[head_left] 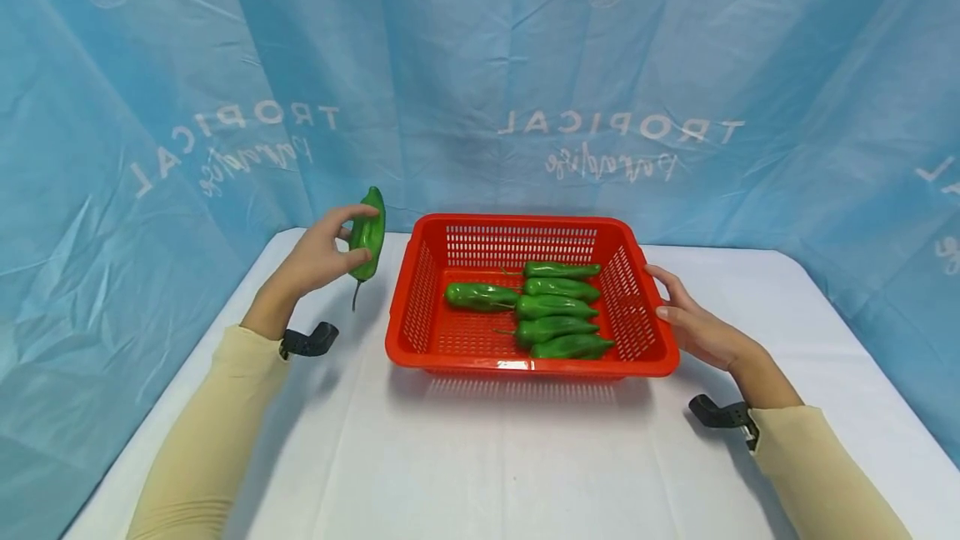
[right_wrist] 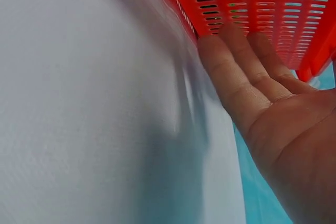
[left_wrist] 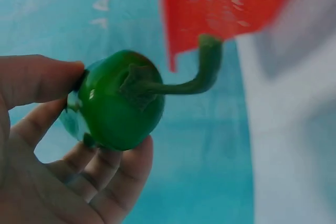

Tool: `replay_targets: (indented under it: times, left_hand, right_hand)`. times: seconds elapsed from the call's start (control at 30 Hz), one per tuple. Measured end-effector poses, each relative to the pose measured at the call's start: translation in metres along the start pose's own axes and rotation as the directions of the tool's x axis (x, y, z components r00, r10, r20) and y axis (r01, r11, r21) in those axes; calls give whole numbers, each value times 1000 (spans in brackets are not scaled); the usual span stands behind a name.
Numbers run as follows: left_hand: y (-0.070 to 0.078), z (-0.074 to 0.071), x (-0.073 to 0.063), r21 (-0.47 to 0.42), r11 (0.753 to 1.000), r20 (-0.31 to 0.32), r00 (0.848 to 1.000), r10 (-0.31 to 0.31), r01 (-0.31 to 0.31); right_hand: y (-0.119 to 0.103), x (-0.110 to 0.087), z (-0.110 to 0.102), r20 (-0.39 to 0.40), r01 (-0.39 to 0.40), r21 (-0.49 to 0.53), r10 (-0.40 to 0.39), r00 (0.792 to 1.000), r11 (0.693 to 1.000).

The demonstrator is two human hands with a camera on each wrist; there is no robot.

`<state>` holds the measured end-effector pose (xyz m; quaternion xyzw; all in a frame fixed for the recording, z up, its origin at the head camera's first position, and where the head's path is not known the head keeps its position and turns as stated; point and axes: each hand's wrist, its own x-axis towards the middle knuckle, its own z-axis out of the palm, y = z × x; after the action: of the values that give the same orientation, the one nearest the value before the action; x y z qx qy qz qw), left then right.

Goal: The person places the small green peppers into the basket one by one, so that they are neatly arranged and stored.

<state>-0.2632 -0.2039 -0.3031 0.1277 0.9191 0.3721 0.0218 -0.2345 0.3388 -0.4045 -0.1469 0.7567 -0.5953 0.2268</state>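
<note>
My left hand (head_left: 318, 255) holds a green pepper (head_left: 367, 233) between thumb and fingers, upright and left of the red basket (head_left: 525, 367). The pepper's stem points down in the head view; in the left wrist view its curved stem (left_wrist: 194, 82) faces the camera. My right hand (head_left: 701, 327) is at the basket's right side, fingertips at the rim. From the right wrist view, its fingers (right_wrist: 239, 85) lie fairly straight against the slotted outer wall (right_wrist: 252, 3). Several green peppers (head_left: 555, 307) lie in the basket, most in a column on the right, one pointing left.
A white-covered table (head_left: 487, 473) carries the basket. Blue curtain (head_left: 450, 82) with white lettering hangs behind the table and along both sides. Each wrist wears a black device (head_left: 309, 342) on a strap.
</note>
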Motion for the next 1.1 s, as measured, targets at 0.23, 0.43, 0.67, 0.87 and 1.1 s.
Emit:
replay_targets:
  times: [0.23, 0.43, 0.67, 0.87, 1.1]
  left_hand:
    - [37, 5, -8, 22, 975, -30, 974, 223, -222]
    - [63, 19, -16, 31, 935, 68, 934, 352, -354]
    - [74, 32, -10, 11, 895, 254, 867, 429, -446]
    - [85, 43, -2, 53, 883, 402, 820, 408, -466]
    - [92, 52, 0, 89, 888, 437, 819, 372, -451]
  right_hand:
    - [0, -2, 3, 12, 10, 88, -12, 1000, 996]
    - [2, -2, 5, 25, 42, 129, -46, 999, 991]
    - [7, 1, 4, 19, 89, 109, -92, 996, 990]
    - [8, 1, 4, 7, 106, 69, -107, 994, 992]
    - [7, 2, 4, 5, 112, 54, -113, 994, 992]
